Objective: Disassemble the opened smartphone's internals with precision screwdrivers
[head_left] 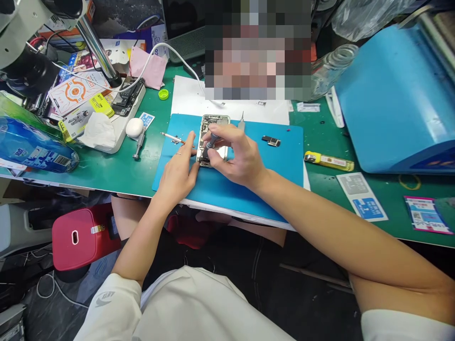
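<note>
An opened smartphone [223,121] with its inner parts exposed lies on the blue work mat [227,189]. My left hand [179,170] rests at its left edge, fingers stretched out and apart. In the closed fingers of my right hand [240,156] is a grey screwdriver [213,140], held above the phone; its tip is hidden. Left of the phone lies a slim white pen-like tool [172,137], partly behind my left fingers. A pointed grey tool [242,123] lies just beyond my right hand. To the right sits a small circuit board part [272,141].
On the green bench's left are another screwdriver [140,143], a white round container [134,127], a blue packet [39,149] and a microscope stand [97,49]. A yellow cutter [329,161] and a large blue machine [387,104] stand right. The area opposite is pixelated.
</note>
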`<state>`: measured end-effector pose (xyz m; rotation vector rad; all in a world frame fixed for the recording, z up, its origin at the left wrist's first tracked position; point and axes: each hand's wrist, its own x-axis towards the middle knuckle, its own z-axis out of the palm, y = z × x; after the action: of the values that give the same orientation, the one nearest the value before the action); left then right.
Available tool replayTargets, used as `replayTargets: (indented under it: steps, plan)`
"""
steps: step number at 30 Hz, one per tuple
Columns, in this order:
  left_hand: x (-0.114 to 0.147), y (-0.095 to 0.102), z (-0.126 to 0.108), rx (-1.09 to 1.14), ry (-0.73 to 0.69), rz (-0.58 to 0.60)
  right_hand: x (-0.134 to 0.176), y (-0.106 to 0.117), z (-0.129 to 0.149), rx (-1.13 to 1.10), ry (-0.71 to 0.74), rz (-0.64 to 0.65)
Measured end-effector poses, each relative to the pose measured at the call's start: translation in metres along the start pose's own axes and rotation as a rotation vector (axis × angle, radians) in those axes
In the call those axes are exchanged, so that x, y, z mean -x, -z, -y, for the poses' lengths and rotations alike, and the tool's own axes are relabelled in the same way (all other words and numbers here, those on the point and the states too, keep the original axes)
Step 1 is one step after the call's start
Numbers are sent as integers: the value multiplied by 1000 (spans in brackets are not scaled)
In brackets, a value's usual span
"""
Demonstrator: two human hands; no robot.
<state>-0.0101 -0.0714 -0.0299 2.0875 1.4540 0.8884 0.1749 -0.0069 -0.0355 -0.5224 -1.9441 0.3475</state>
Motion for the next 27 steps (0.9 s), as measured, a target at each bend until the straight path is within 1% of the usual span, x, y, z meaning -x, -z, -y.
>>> replayTargets:
  steps: [5, 11, 16, 19, 23, 25, 27]
  plan:
    - [0, 0, 1, -3, -5, -12, 1, 1, -1, 47, -41, 9]
    - [0, 0, 1, 9, 10, -7, 3, -1, 2, -78, -29, 49]
    - [1, 1, 0, 3, 31, -1, 0, 3, 7, -82, -54, 97]
    - [1, 1, 1, -2, 30, -2, -1, 6, 9, -80, -50, 101]
    - [1, 1, 2, 0, 26, -3, -1, 5, 9, -53, -51, 129]
    - [1, 1, 2, 0, 27, -5, 0, 3, 9, -67, -43, 120]
    - [1, 1, 1, -1, 34, -6, 1, 4, 10, -89, -43, 83]
